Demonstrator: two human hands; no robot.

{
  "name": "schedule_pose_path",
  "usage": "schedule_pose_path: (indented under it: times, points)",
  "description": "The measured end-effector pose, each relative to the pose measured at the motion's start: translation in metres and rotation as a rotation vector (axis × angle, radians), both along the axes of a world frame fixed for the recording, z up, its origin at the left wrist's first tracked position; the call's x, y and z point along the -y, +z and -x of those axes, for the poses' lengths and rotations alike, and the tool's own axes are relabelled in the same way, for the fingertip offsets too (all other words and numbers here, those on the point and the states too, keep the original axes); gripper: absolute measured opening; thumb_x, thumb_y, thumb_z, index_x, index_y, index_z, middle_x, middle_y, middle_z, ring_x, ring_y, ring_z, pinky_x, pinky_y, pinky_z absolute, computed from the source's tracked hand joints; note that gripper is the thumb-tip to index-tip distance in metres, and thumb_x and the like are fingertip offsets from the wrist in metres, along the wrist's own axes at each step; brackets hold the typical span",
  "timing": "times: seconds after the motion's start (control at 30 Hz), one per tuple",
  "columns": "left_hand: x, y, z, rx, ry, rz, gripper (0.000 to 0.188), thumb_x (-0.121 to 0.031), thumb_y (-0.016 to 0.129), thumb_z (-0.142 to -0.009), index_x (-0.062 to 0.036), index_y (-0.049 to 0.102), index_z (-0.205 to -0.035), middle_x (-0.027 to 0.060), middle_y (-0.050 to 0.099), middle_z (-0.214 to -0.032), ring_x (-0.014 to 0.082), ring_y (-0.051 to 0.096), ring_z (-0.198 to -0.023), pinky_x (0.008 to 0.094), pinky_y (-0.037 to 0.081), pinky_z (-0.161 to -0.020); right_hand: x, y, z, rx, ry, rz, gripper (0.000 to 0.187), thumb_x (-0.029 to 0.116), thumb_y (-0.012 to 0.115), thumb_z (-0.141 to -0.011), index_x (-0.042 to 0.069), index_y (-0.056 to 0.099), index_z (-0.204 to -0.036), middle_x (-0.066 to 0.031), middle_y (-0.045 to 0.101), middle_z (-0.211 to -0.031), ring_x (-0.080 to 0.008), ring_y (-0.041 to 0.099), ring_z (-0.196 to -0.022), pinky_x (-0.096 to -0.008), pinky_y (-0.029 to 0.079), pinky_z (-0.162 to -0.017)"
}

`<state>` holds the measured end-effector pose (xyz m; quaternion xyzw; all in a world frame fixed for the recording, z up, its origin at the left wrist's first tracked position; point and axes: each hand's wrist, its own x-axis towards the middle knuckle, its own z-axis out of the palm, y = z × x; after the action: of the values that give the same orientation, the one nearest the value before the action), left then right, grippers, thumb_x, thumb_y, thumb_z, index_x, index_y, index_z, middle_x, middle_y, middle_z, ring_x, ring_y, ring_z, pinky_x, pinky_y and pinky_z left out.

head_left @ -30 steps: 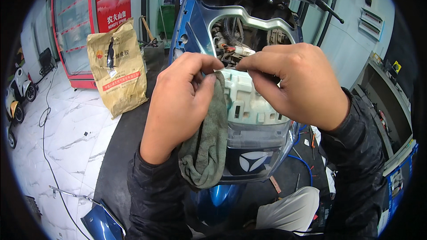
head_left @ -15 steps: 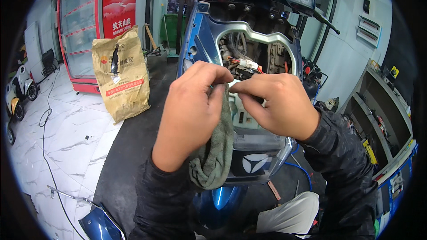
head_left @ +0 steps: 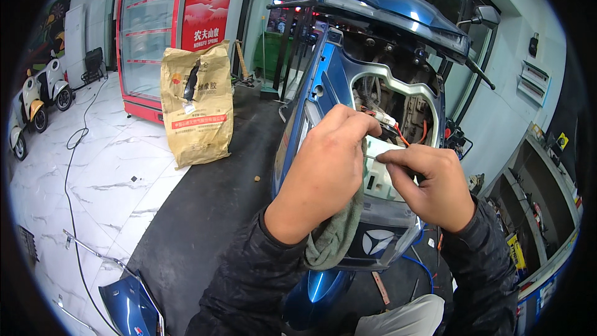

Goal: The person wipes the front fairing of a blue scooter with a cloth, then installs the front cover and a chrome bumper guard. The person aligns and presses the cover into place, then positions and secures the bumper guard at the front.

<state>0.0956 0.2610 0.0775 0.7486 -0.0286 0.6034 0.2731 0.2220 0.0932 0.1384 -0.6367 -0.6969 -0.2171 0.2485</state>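
My left hand [head_left: 329, 171] is closed, fingers bent down, on a grey-green cloth [head_left: 336, 241] that hangs below it. Beside it, my right hand [head_left: 429, 177] pinches a thin, slender piece [head_left: 371, 157] that spans the gap between both hands. Its kind is too small to make out, and its left end is hidden by my left fingers. Behind the hands stands a blue scooter [head_left: 301, 109] with its front opened up. Wires with a white connector [head_left: 384, 117] show inside the opening. The lower front panel bears a white emblem [head_left: 377, 242].
A large brown paper sack [head_left: 198, 130] stands at the left, before a red-framed display fridge [head_left: 124, 102]. A loose blue panel [head_left: 127, 305] lies at lower left near a black cable [head_left: 69, 193]. Grey shelves [head_left: 547, 190] stand at right; a blue hose [head_left: 423, 265] lies on the floor.
My view has turned left, so the scene sits further right. My right fingers have drawn slightly away from the left ones, and the thin piece now shows between them.
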Motion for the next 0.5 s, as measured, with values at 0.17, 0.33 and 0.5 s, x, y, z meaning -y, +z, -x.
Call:
schedule_pose_path:
  times: [0.17, 0.33, 0.5]
  points:
    - [0.003, -0.001, 0.001, -0.020, -0.039, -0.036, 0.021, 0.009, 0.066, -0.094, 0.0011, 0.073, -0.112, 0.0186, 0.070, -0.107, 0.0392, 0.072, -0.099, 0.0443, 0.058, -0.086, -0.003, -0.003, -0.002, 0.005, -0.023, 0.001, 0.019, 0.004, 0.076, -0.092, 0.006, 0.084, -0.109, -0.0159, 0.079, -0.090, -0.0343, 0.078, -0.078, -0.0407, 0.062, -0.071]
    - [0.007, -0.003, -0.003, -0.035, 0.009, -0.094, 0.025, 0.011, 0.063, -0.093, -0.0008, 0.072, -0.113, 0.0187, 0.069, -0.110, 0.0415, 0.071, -0.101, 0.0470, 0.058, -0.087, -0.009, -0.013, -0.003, -0.032, 0.009, -0.055, 0.022, 0.005, 0.077, -0.093, 0.003, 0.080, -0.115, -0.0175, 0.077, -0.088, -0.0342, 0.078, -0.077, -0.0413, 0.061, -0.070]
    - [0.013, -0.008, -0.002, -0.016, -0.055, -0.083, 0.031, 0.013, 0.061, -0.089, 0.0013, 0.070, -0.117, 0.0218, 0.067, -0.113, 0.0462, 0.069, -0.106, 0.0501, 0.058, -0.089, -0.004, -0.023, -0.004, -0.111, -0.096, -0.032, 0.027, 0.008, 0.079, -0.095, -0.001, 0.077, -0.120, -0.0202, 0.072, -0.082, -0.0354, 0.073, -0.071, -0.0418, 0.054, -0.066]
